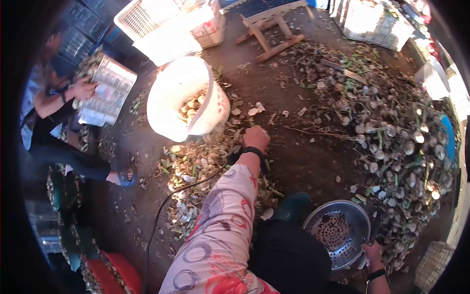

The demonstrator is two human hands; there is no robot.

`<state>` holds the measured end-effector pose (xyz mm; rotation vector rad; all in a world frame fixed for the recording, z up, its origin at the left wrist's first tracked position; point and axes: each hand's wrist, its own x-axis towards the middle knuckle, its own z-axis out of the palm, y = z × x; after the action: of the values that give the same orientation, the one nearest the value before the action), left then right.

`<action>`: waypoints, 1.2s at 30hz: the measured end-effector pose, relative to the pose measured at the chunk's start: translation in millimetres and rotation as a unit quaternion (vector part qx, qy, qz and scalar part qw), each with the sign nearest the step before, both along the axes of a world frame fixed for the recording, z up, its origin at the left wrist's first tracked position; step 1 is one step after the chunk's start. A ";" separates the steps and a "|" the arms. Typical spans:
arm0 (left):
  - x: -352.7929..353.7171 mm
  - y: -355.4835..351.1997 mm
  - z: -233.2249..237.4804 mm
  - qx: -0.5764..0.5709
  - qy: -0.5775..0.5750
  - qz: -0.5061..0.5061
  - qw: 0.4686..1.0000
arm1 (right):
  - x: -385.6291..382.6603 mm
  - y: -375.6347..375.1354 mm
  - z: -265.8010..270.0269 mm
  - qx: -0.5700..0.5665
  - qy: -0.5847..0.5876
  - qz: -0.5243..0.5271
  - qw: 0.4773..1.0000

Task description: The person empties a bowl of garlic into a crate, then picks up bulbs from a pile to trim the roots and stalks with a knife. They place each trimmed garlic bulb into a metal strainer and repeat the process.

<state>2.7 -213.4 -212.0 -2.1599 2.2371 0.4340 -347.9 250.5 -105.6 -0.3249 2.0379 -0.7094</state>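
My left hand (257, 138), below a dark wristband, reaches over a litter of garlic skins and stalk trimmings (196, 169). Its fingers are closed, and what they may hold is hidden. Just beyond it to the left stands a white bucket (215, 105) with garlic bulbs (192, 105) inside. At the lower right, my right hand (373, 252) is wrapped round a long dark tool (377, 223), which points up beside a metal colander (363, 220). A large heap of garlic with stalks (391, 147) spreads to the right of both hands.
At the left, a person (46, 98) tips a pale crate (115, 85). White baskets (142, 24) and a wooden stool (274, 32) stand at the back. A dark cord (166, 198) crosses the floor. Red containers (122, 272) sit lower left.
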 end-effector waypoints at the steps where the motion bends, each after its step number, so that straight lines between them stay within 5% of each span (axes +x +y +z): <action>1: 7.4 -3.8 0.4 0.141 -0.023 -0.056 0.988 | 3.0 -4.4 -9.3 0.002 -0.015 0.014 1.000; 9: 12.4 13.1 -5.4 -0.002 -0.079 -0.098 0.992 | -14.0 3.5 -63.3 0.017 -0.054 0.017 0.998; 11: 10.2 29.1 30.1 -0.022 -0.041 -0.106 0.993 | -24.1 2.9 -63.9 0.057 0.006 0.023 0.998; 13: 10.1 46.8 60.3 -0.250 0.130 -0.108 0.953 | -22.8 -5.1 -51.4 0.027 0.103 0.092 0.990; 14: 12.0 53.9 59.5 -0.253 0.130 -0.108 0.953 | -22.6 -12.1 -42.9 0.007 0.096 0.069 0.993; 16: 15.7 69.7 66.0 -0.040 0.386 -0.169 0.906 | -25.0 -15.3 -38.7 -0.020 0.067 -0.014 0.997; 17: 19.2 85.0 68.7 -0.040 0.392 -0.172 0.903 | -23.1 -13.1 -36.3 -0.045 0.026 -0.042 0.998; 18: 18.8 109.9 86.3 -0.023 0.324 -0.200 0.924 | -7.3 -28.5 -1.0 -0.062 -0.004 -0.076 0.995; 20: 15.5 154.6 89.5 0.003 0.266 -0.228 0.936 | -20.2 -1.4 -10.1 -0.052 0.127 0.005 0.990; 21: 14.6 169.0 79.0 0.005 0.266 -0.229 0.936 | -43.4 22.6 -24.6 0.032 0.282 0.162 0.945; 22: 15.3 179.7 68.0 0.005 0.282 -0.237 0.930 | -36.5 26.9 -16.1 0.020 0.344 0.211 0.915; 25: 29.2 227.6 37.6 0.113 0.263 -0.207 0.936 | -14.4 40.0 20.4 0.054 0.230 0.142 0.961; 27: 38.4 240.9 29.5 0.043 0.221 -0.149 0.963 | -1.7 49.4 43.4 0.058 0.274 0.145 0.949; 36: 53.7 243.6 37.0 0.059 0.128 -0.202 0.969 | -19.5 131.7 99.7 0.113 0.373 0.076 0.918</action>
<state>56.4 30.2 -175.0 -1.6092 2.6165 0.8402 -367.4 382.2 -5.8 -0.6882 2.7425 -0.2504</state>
